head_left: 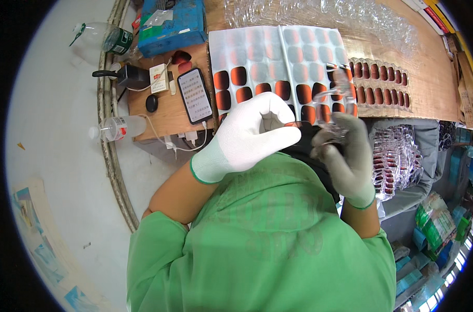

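My left hand, in a white glove with a green cuff, pinches the edge of a small tinted lens between thumb and fingertips. My right hand, in a greyer glove, is closed around a clear plastic piece that rises above the fingers; motion blur and transparency hide its exact shape. Just beyond both hands lie rows of orange-to-black tinted lenses on a white sheet. A thin translucent cover lies over the far rows.
Clear frames with dark red lenses line the right of the table; more are heaped in a grey-lined bin. Clear plastic pieces pile at the back. A phone, cigarette box, blue box and bottles stand left.
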Tool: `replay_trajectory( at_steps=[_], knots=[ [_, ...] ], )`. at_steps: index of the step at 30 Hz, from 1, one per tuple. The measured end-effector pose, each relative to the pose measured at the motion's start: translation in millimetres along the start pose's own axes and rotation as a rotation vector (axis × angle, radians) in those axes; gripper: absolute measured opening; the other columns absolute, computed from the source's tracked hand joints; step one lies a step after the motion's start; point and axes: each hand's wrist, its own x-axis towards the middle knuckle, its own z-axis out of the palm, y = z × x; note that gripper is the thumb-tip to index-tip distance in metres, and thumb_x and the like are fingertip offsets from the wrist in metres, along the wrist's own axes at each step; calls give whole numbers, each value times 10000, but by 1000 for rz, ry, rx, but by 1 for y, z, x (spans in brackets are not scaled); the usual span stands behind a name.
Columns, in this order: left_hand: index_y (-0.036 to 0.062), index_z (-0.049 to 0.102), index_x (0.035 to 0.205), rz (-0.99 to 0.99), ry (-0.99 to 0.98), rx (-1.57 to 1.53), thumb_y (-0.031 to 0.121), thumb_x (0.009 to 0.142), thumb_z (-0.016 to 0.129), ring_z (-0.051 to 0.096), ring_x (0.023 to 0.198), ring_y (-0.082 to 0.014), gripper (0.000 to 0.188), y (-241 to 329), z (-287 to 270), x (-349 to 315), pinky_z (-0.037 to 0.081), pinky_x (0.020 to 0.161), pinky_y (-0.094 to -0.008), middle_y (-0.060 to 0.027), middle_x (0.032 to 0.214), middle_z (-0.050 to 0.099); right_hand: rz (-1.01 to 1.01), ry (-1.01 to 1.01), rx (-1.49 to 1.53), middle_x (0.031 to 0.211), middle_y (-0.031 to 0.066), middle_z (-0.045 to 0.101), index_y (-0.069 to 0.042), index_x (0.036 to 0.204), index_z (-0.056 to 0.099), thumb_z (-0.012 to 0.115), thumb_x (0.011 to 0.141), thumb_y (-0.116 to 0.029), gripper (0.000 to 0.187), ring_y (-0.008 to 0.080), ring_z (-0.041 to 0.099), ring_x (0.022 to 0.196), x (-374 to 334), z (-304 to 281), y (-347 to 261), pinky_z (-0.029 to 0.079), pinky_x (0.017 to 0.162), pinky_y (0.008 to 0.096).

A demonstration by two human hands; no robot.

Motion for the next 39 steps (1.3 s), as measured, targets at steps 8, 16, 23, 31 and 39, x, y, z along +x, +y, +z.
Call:
replay_trajectory(
  at_steps=[8, 16, 23, 31, 39],
  knots=[
    [33, 606, 1113, 43, -19, -276, -31, 933, 653, 631, 835, -106, 197, 1, 20, -18, 522, 723, -269, -48, 998, 648, -51, -135, 63, 918, 133, 755, 73, 1130, 624, 594, 938, -28, 219, 113, 717, 870, -9, 20, -10, 563, 778, 261],
    [4, 610, 1122, 143, -100, 95, -15, 977, 581, 669, 848, -145, 149, 14, 25, -26, 539, 755, -312, -97, 1022, 655, -87, -248, 71, 895, 91, 701, 68, 1099, 635, 526, 985, -108, 236, 134, 644, 811, -12, 13, -2, 521, 765, 282],
    [-3, 594, 1094, 214, -45, 263, -15, 984, 562, 649, 823, -113, 115, 30, 32, -22, 525, 712, -283, -74, 974, 622, -75, -202, 185, 868, 74, 637, 79, 1168, 584, 460, 1009, -92, 264, 141, 606, 825, -8, 19, -14, 505, 775, 295],
    [-21, 606, 1093, 199, -28, 276, 13, 957, 590, 684, 776, -162, 142, 33, 34, -17, 532, 688, -309, -95, 911, 620, -94, -211, 191, 892, 67, 648, 88, 1189, 586, 455, 1006, -87, 285, 109, 575, 798, -4, 14, -19, 487, 743, 270],
    [27, 670, 977, 508, 117, 659, 28, 875, 690, 627, 713, -273, 104, 22, 42, -18, 491, 662, -356, -113, 802, 628, -283, -130, -66, 772, 86, 685, 76, 1113, 630, 497, 931, -12, 243, 141, 650, 668, -5, 7, -16, 527, 632, 284]
  ],
)
